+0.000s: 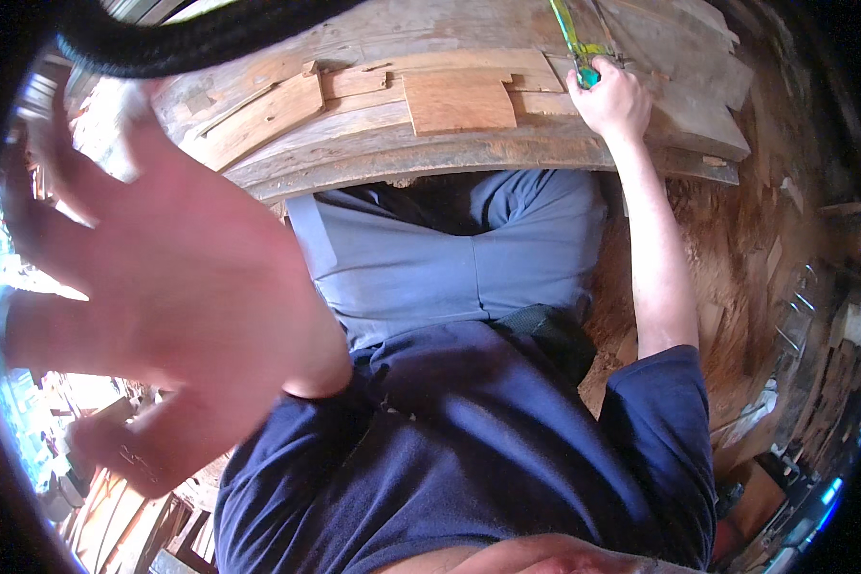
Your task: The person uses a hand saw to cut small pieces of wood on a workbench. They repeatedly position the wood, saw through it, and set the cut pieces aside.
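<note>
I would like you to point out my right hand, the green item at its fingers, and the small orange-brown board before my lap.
Right hand [617, 103]: head view, its back.
Green item [591, 77]: head view, its teal part.
Small board [461, 102]: head view, middle of its upper face.

One left grip, one right grip, one green-and-yellow object, one bench, one squarish board, one pair of grey trousers, one dark-blue shirt, one black strap, plus wood scraps, too jumbled to count.
</note>
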{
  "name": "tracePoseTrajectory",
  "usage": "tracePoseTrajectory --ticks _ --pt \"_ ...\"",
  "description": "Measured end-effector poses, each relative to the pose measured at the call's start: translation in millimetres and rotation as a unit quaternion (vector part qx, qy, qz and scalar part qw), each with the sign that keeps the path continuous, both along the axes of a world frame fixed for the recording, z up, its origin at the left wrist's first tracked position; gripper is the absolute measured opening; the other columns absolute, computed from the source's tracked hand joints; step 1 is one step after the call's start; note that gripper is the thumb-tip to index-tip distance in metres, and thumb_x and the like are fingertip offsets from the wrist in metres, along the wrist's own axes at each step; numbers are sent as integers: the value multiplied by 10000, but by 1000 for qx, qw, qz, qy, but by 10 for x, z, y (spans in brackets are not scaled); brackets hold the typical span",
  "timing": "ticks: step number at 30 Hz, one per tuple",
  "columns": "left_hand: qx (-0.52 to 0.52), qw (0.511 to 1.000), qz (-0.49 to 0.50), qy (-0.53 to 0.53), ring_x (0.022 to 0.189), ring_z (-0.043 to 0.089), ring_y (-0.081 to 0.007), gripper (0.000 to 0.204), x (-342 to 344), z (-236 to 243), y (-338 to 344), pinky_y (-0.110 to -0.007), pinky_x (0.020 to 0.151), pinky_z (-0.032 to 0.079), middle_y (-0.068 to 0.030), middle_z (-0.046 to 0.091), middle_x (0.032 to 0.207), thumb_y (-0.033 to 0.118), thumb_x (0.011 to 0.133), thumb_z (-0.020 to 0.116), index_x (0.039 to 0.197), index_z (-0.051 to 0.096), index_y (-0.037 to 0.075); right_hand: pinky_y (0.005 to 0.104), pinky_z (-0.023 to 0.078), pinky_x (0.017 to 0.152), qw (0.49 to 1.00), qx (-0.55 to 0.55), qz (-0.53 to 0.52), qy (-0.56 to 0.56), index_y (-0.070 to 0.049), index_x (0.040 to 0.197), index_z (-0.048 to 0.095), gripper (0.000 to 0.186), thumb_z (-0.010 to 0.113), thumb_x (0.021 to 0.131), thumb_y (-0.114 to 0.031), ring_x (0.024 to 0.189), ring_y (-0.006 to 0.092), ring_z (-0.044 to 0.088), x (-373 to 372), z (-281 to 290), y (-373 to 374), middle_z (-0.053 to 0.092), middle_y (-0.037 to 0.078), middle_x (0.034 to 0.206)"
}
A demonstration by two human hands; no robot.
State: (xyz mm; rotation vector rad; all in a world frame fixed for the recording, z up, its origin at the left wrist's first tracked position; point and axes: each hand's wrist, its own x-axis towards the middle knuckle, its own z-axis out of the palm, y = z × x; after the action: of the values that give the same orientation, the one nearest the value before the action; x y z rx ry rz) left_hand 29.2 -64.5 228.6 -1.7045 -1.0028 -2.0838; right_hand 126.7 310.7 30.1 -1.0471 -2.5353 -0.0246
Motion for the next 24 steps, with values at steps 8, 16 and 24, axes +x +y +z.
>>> tracePoseTrajectory --ticks 8,16,24 --pt "-332 885 305 118 1201 602 -313 376 -86 -1522 922 -451 981 455 -101 671 1185 292 768 808 1099 713 140 509 588 649 1000 11 13 21 -158 850 720 299 713 844 -457 770 382 742 1 -20 1 748 130 796" --pt "-571 735 294 218 1461 464 -311 679 -539 -2024 1169 -500 1237 327 -97 536 1551 264 853 803 1490 565 250 501 600 717 1000 14 -6 -19 -191 1012 762 355 702 848 -499 851 363 751 4 -23 18 767 129 867" --pt "-526 824 209 -28 913 750 -202 432 -740 -1335 972 -340 835 563 -142 793 1000 338 876 832 1155 774 13 507 612 735 1000 31 3 -5 -190 1080 778 385 742 829 -479 864 376 753 12 -79 46 770 151 889"
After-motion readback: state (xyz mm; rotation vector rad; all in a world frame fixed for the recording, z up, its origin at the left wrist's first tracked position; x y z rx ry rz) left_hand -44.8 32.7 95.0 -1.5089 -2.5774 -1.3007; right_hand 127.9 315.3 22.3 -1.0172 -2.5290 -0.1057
